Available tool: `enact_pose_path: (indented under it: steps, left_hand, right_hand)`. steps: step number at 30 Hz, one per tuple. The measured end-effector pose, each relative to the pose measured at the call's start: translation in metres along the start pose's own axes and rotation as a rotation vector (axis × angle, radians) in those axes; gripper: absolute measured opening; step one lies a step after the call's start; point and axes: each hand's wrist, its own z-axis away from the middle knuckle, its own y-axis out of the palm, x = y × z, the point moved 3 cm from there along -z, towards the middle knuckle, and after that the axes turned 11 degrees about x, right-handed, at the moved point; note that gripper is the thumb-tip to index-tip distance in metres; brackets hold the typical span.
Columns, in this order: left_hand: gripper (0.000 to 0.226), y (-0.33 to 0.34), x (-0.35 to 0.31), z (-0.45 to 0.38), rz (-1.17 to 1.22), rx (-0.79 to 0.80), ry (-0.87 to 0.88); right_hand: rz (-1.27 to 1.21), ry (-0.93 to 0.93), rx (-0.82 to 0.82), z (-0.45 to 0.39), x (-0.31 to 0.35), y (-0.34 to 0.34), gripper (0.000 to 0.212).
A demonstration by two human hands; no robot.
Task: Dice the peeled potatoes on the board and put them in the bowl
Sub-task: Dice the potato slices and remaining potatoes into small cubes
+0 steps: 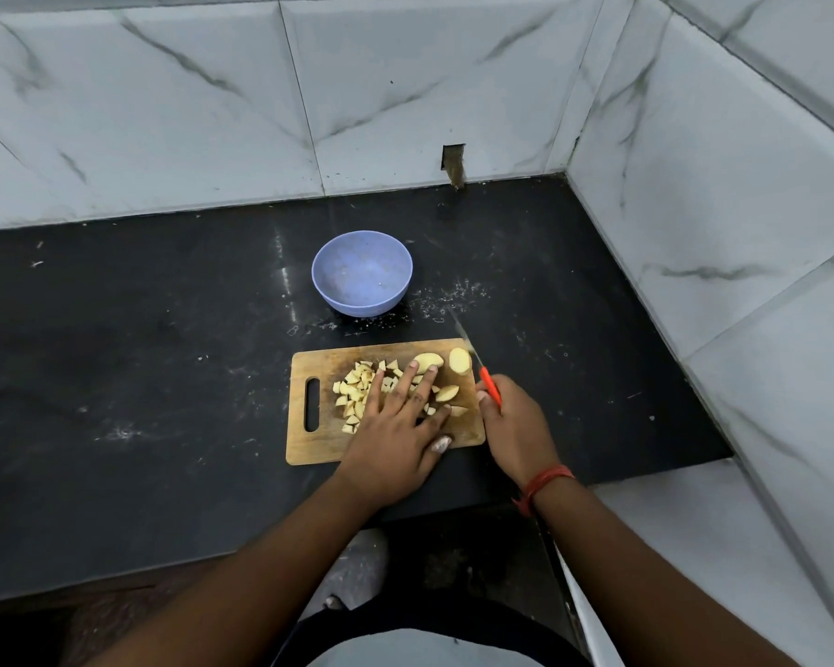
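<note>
Left hand (396,421) lies flat on the board (319,445), fingers straight and spread, pressing down on the potato pieces in the middle. Diced cubes (352,392) sit heaped just beside those fingers, toward the handle-slot end of the board. Bigger chunks (428,362) lie at the fingertips by the board's far edge, and one thick piece (459,361) stands at the far right corner. Right hand (511,421) is clenched round the orange handle of the knife (475,361), just off the board's right edge; the blade slants away over that corner, close by the thick piece, though contact is hard to call. The blue bowl (362,272) waits on the counter (140,377) beyond the board's far edge, toward the back wall, with no potato inside. A red band (542,486) wraps the right wrist.
</note>
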Motion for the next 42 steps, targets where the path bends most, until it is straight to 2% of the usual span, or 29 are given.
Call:
enact_pose_path:
  steps: [3, 6, 10, 19, 22, 33, 42]
  left_hand:
    - [0.054, 0.003, -0.004, 0.003, 0.008, 0.027, -0.022]
    - [0.060, 0.005, -0.010, 0.005, -0.011, 0.048, 0.006]
    - [0.065, 0.009, -0.016, 0.007, -0.051, 0.086, 0.036]
    - [0.061, -0.002, -0.012, 0.006, -0.085, 0.046, 0.141]
    - [0.063, -0.001, -0.011, 0.008, -0.087, 0.054, 0.122]
    - [0.063, 0.003, -0.010, 0.005, -0.046, 0.071, 0.129]
    - [0.060, 0.008, -0.012, 0.005, -0.005, 0.048, 0.100]
  right_hand:
    - [-0.053, 0.082, 0.030, 0.033, 0.000, 0.009, 0.015]
    - [0.050, 0.127, 0.107, 0.060, -0.001, 0.023, 0.008]
    - [0.131, 0.162, 0.131, 0.076, 0.000, 0.029, 0.007]
    - [0.178, 0.199, 0.173, 0.089, 0.007, 0.034, 0.006]
    - [0.187, 0.230, 0.193, 0.092, 0.007, 0.035, 0.005]
    - [0.261, 0.277, 0.290, 0.088, 0.007, 0.042, 0.010]
    - [0.433, 0.451, 0.365, 0.075, 0.011, 0.052, 0.029]
